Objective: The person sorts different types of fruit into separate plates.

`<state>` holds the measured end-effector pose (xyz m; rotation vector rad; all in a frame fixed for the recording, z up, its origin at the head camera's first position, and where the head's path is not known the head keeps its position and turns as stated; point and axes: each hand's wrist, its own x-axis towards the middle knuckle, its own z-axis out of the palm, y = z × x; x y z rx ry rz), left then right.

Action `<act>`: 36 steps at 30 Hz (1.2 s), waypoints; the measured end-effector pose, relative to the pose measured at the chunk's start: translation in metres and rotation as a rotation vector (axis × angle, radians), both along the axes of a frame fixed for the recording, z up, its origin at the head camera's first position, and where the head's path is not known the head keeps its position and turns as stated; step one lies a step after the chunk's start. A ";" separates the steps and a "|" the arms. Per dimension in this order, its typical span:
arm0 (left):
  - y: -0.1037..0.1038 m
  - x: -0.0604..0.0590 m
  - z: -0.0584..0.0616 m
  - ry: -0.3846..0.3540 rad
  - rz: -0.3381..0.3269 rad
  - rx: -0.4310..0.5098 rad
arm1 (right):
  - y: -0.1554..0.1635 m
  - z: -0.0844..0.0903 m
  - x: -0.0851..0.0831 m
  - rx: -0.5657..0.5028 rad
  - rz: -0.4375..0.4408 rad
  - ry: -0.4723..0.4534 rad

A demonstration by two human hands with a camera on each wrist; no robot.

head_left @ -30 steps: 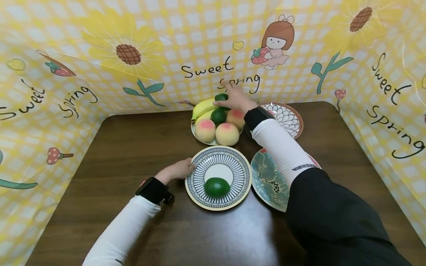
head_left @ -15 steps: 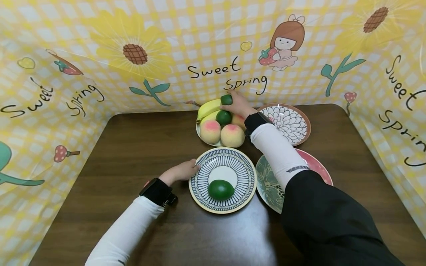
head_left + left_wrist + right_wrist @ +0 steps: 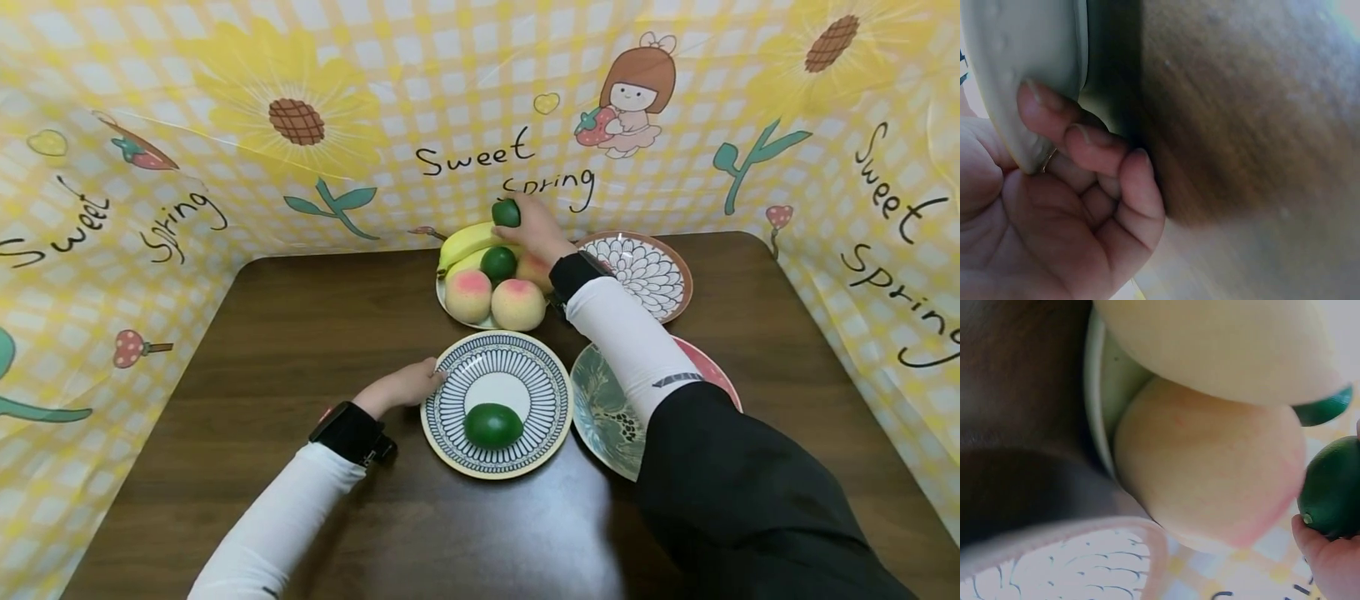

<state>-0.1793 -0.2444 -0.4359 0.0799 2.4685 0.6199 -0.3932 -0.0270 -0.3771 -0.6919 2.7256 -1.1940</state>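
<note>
- The right hand (image 3: 534, 227) is stretched to the far side of the surface (image 3: 300, 333), its fingers curled round a lime (image 3: 506, 212) that it holds above the fruit plate (image 3: 444, 298), in front of the printed backdrop (image 3: 225, 125).
- In the right wrist view the lime (image 3: 1333, 487) rests against the fingertips at the picture's edge, just beside a peach (image 3: 1210, 462).
- Under that hand the fruit plate carries a banana (image 3: 465, 242), a second lime (image 3: 498, 263) and three peaches, two of them at the front (image 3: 468, 296) (image 3: 517, 304).
- Just right of the fruit plate lies a flower-patterned plate (image 3: 652, 267), partly hidden by the right sleeve (image 3: 630, 342).
- The left hand (image 3: 401, 385) rests on the surface with its curled fingers (image 3: 1054, 112) gripping the left rim of the striped plate (image 3: 450, 408).
- A green fruit (image 3: 492, 425) lies on the near part of the striped plate.
- Touching or just beside the striped plate on the right is a green-and-pink plate (image 3: 600, 400), mostly covered by the right arm.
</note>
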 end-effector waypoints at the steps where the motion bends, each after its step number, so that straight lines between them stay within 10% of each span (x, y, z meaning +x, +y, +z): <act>1: 0.000 0.000 0.000 -0.004 0.003 0.001 | 0.000 0.003 0.000 0.002 0.005 0.010; 18: -0.001 0.000 0.001 -0.010 0.016 0.004 | 0.006 0.046 0.044 0.058 0.176 0.162; 36: 0.002 0.002 0.002 0.019 0.003 0.016 | 0.039 0.037 0.129 0.172 0.476 0.335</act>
